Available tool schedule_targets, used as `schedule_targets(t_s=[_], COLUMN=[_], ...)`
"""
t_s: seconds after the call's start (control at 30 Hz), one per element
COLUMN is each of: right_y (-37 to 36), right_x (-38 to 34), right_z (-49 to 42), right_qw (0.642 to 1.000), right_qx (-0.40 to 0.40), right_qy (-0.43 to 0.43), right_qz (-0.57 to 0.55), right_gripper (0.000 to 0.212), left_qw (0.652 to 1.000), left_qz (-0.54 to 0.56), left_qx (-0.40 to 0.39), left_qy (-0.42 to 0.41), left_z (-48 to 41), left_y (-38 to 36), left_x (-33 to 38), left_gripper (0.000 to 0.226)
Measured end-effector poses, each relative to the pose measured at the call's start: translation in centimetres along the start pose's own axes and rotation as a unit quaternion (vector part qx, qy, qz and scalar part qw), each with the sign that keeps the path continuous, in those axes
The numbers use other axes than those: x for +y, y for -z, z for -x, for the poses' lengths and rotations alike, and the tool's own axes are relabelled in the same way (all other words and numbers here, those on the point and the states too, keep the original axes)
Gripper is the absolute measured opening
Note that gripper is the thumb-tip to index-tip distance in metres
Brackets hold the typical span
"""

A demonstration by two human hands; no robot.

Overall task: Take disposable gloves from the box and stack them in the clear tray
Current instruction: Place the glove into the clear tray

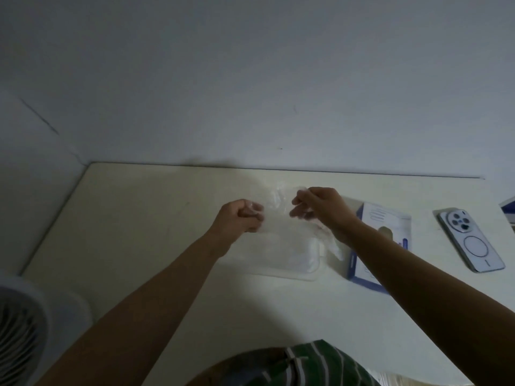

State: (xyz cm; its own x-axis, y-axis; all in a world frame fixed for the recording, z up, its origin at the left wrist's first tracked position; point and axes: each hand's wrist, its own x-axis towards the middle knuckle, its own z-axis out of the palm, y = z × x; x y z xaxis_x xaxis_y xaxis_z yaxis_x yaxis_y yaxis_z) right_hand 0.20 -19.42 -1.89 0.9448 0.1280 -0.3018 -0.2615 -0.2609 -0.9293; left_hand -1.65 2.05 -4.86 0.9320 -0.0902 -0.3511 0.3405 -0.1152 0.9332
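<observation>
Both left hand and right hand pinch a glove over the cream table (wall behind).

One camera only, worn on the person's head: it looks forward and down onto the cream table, close in, with the grey wall filling the upper half.

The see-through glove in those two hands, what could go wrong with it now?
The glove is thin and held between the left hand and the right hand, so a hard pull might tear it. Dropped unevenly over the clear tray, it could crumple instead of lying flat. If the fan is on, it might blow it away.
</observation>
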Motion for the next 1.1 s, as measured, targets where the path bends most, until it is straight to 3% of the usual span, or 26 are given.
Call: schedule_targets(t_s=[0.13, 0.23, 0.3, 0.33, 0.4, 0.47, 0.53, 0.6, 0.67, 0.73, 0.83, 0.93, 1.03, 1.1], right_y=[-1.5, -2.2, -2.3, -2.5, -2.7, -2.9, -3.1, -3.5, -4.1, -4.5, -5.0, -5.0, -4.8, -4.7], right_x=[-0.5, -0.6, -0.5, -0.4, 0.0, 0.4, 0.6, 0.7, 1.0, 1.6, 2.8, 3.6, 3.9, 3.9], right_z=[-0.5, -0.6, -0.8, -0.8, -0.9, -0.8, -0.6, -0.4, -0.3, -0.2, 0.1, 0.5, 0.5, 0.4], right_qw=[1.0, 0.994, 0.99, 0.988, 0.98, 0.944, 0.886, 0.853, 0.879, 0.91, 0.908, 0.907, 0.878, 0.865], right_qx=[0.019, 0.012, 0.002, -0.001, 0.016, 0.086, 0.146, 0.129, 0.036, -0.07, -0.18, -0.219, -0.25, -0.243], right_qy=[-0.005, 0.03, 0.046, 0.049, 0.074, 0.158, 0.283, 0.366, 0.329, 0.212, 0.105, 0.079, 0.102, 0.121], right_qz=[0.02, 0.106, 0.137, 0.145, 0.182, 0.277, 0.337, 0.348, 0.344, 0.35, 0.364, 0.351, 0.396, 0.421], right_gripper=[0.028, 0.022, 0.02, 0.018, 0.013, 0.024, 0.034, 0.027, 0.03, 0.042, 0.053, 0.045, 0.021, 0.016], left_qw=[0.999, 0.992, 0.978, 0.981, 0.995, 0.995, 0.981, 0.945, 0.913, 0.895, 0.868, 0.84, 0.802, 0.781], left_qz=[-0.029, 0.081, 0.161, 0.156, 0.062, -0.023, -0.132, -0.259, -0.339, -0.379, -0.441, -0.499, -0.563, -0.596], left_qx=[-0.023, -0.058, -0.018, 0.011, 0.062, 0.097, 0.134, 0.17, 0.182, 0.182, 0.171, 0.163, 0.146, 0.129], left_qy=[0.01, 0.081, 0.13, 0.118, 0.047, -0.008, -0.056, -0.104, -0.138, -0.148, -0.148, -0.137, -0.134, -0.134], left_z=[0.4, 0.1, -0.2, -0.4, -0.4, -0.4, -0.8, -1.0, -1.1, -1.2, -1.4, -1.8, -2.3, -2.5], left_y=[1.1, 1.5, 1.6, 1.6, 1.3, 0.7, 0.1, -0.2, -0.3, -0.4, -0.2, 0.0, -0.1, -0.2], left_x=[-0.3, 0.1, 0.3, 0.3, -0.3, -0.7, -1.0, -0.9, -1.1, -1.3, -1.6, -1.7, -1.6, -1.5], left_gripper=[0.031, 0.02, 0.033, 0.028, 0.012, 0.01, 0.011, 0.014, 0.016, 0.017, 0.013, 0.01, 0.011, 0.014])
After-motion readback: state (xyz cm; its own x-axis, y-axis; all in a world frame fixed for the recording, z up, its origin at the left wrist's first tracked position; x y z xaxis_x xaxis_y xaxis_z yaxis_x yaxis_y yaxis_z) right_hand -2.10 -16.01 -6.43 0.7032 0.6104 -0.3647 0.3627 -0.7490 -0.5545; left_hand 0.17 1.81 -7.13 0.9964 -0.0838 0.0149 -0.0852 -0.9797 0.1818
